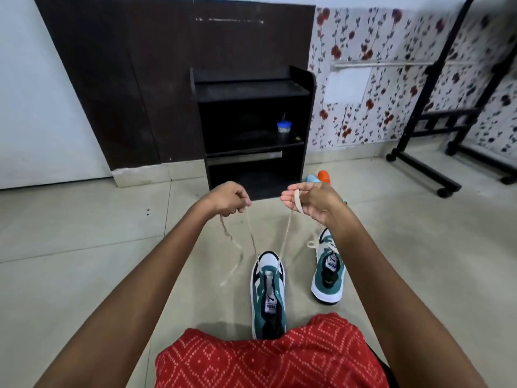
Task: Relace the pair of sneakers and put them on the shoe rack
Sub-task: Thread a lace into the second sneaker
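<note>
Two white and teal sneakers stand on the tiled floor. The near sneaker [268, 296] points away from me, its heel hidden behind my red-clad knee. A cream lace [251, 239] runs up from its toe eyelets in two strands. My left hand [228, 201] pinches one strand, whose loose end dangles down to the left. My right hand [313, 201] holds the other strand, which crosses its palm. The second sneaker [328, 271] sits to the right with its lace tied in a bow, partly behind my right forearm. The black shoe rack [253, 127] stands straight ahead against the wall.
A small blue-lidded jar [284, 127] sits on the rack's middle shelf. Orange and light blue objects [321, 177] lie on the floor right of the rack, behind my right hand. A black wheeled stand [425, 166] occupies the right side by the floral wall.
</note>
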